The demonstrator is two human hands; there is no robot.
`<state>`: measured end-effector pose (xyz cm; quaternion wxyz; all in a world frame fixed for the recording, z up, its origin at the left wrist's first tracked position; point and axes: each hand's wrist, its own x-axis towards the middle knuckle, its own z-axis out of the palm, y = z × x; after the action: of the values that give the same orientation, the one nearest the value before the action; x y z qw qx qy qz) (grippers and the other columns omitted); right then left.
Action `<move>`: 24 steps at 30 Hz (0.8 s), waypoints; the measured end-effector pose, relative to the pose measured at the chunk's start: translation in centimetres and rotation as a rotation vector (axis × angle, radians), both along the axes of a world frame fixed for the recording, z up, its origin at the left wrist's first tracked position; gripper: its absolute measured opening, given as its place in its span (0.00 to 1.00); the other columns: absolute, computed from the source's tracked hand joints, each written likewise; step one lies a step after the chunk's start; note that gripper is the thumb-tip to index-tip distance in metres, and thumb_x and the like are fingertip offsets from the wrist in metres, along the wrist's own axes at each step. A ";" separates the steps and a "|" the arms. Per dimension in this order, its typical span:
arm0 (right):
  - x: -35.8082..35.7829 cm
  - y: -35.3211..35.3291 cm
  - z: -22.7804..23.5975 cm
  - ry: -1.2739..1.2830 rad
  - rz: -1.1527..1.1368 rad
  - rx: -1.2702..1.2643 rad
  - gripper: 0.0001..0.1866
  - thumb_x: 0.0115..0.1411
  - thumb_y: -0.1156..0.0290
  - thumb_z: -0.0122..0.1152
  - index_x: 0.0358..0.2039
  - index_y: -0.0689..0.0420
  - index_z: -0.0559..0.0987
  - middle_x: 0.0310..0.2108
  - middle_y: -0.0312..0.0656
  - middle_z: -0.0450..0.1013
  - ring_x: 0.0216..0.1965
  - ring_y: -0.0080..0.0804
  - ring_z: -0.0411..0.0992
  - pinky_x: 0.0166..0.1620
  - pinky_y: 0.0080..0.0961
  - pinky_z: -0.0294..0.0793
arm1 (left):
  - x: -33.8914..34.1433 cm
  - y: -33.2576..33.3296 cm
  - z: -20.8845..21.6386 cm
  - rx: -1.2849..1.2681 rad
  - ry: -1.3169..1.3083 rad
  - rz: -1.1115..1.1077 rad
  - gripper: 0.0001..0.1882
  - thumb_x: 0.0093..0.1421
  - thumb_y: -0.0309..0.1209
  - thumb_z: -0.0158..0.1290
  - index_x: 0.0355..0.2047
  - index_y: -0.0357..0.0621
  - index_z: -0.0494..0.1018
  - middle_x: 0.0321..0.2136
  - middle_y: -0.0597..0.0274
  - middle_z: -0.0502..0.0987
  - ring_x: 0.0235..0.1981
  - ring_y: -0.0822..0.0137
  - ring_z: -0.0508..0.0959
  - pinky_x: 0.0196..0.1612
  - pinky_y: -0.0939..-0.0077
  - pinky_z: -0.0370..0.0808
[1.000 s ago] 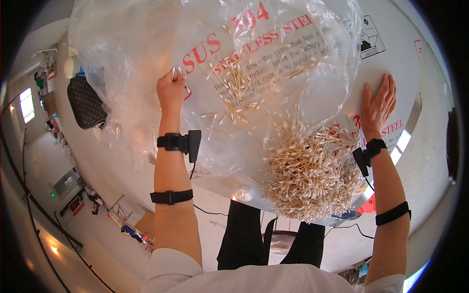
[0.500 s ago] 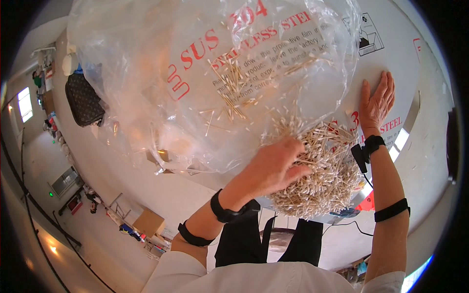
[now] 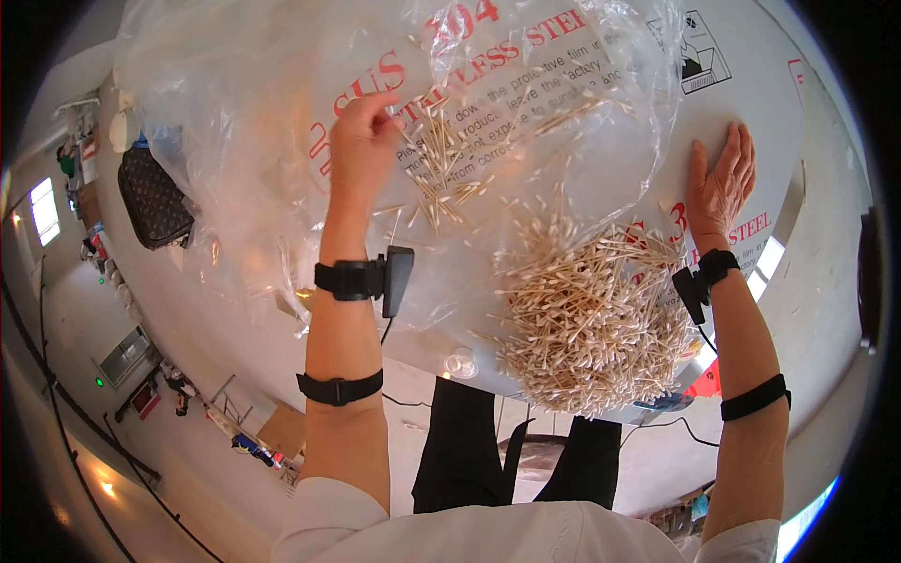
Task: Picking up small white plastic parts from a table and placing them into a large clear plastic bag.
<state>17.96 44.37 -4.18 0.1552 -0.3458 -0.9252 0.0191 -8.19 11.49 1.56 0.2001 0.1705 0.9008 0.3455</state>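
Note:
My left hand (image 3: 361, 141) is over the clear plastic bag, its fingers curled together. Whether anything is between the fingertips is hidden. Just to its right, a loose group of cotton swabs (image 3: 441, 155) lies scattered on the plastic. A big heap of cotton swabs (image 3: 596, 324) sits at the table's near edge, between my two arms. My right hand (image 3: 721, 183) rests flat on the printed film of the tabletop, fingers stretched out, beyond the heap and to its right.
A large crumpled clear plastic bag (image 3: 244, 103) spreads over the left and middle of the printed tabletop (image 3: 751, 84). A dark patterned bag (image 3: 155, 202) lies at the left. A small clear round container (image 3: 460, 363) stands at the near edge. Something red (image 3: 704, 380) shows past the heap.
My left hand has left the swab heap and moved far and left to the scattered swabs, uncovering the small clear container. My right hand has stayed flat in its place.

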 end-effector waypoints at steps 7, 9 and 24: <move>-0.4 -0.4 0.3 0.008 0.007 -0.015 0.33 0.62 0.49 0.47 0.62 0.55 0.58 0.63 0.43 0.54 0.66 0.39 0.47 0.66 0.38 0.41 | -0.8 5.2 -0.5 -0.195 0.589 -0.568 0.28 0.52 0.18 0.51 0.54 0.57 0.68 0.53 0.54 0.68 0.55 0.54 0.67 0.56 0.61 0.66; -0.5 -0.4 0.3 0.006 0.002 -0.011 0.33 0.62 0.50 0.47 0.62 0.55 0.58 0.63 0.44 0.54 0.66 0.40 0.48 0.66 0.38 0.42 | -2.7 5.6 -0.5 -0.153 0.641 -0.593 0.27 0.53 0.18 0.49 0.54 0.54 0.68 0.52 0.54 0.68 0.54 0.55 0.67 0.56 0.63 0.66; -0.5 -0.4 0.5 -0.010 0.000 -0.025 0.33 0.61 0.50 0.48 0.61 0.56 0.58 0.63 0.45 0.54 0.66 0.41 0.48 0.66 0.39 0.42 | -2.1 5.7 -1.4 -0.072 0.121 -0.062 0.07 0.51 0.28 0.59 0.27 0.36 0.76 0.18 0.63 0.75 0.19 0.75 0.73 0.22 0.80 0.68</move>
<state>17.49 43.94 -3.63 0.1465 -0.3480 -0.9255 0.0288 -10.30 17.21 0.18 0.1618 0.2115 0.9174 0.2956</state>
